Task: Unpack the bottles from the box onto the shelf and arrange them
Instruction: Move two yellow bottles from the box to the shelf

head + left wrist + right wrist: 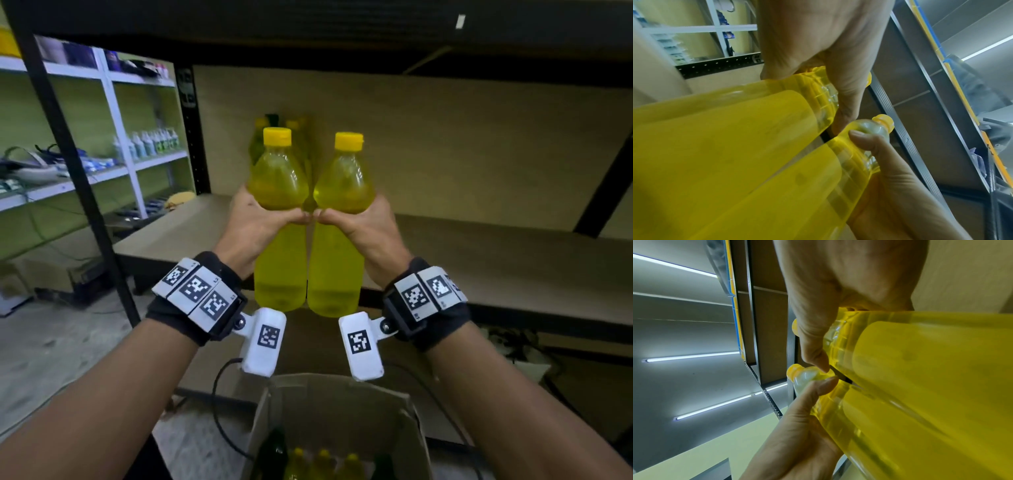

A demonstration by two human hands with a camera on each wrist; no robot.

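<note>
**Two yellow bottles held upright before the shelf**

Head view. A dark metal-framed shelf (479, 246) with pale wooden boards fills the background; white racking with small goods stands to the left. At the back of the shelf a cluster of shelved bottles (274, 137) is partly hidden and blurred. The left hand (255, 226) is wrapped around the waist of the left bottle (279, 178), and the right hand (366, 226) grips the right bottle (342, 185) likewise. Both bottles are upright, yellow-capped, side by side and nearly touching, held in the air in front of the shelf edge. Below, an open cardboard box (404, 421) holds more bottles, yellow and dark green.

Left wrist view. The left hand (818, 40) shows its thumb closed over the left bottle (725, 129); the right hand (890, 186) is seen from below, thumb pressed on the right bottle (797, 203). The shelf's underside and metal rail, unseen from the head, appear here.

Right wrist view. Ceiling strip lights (694, 356), shown nowhere else, run behind. The two thumb tips almost meet between the bottles; whether they touch is unclear.
</note>
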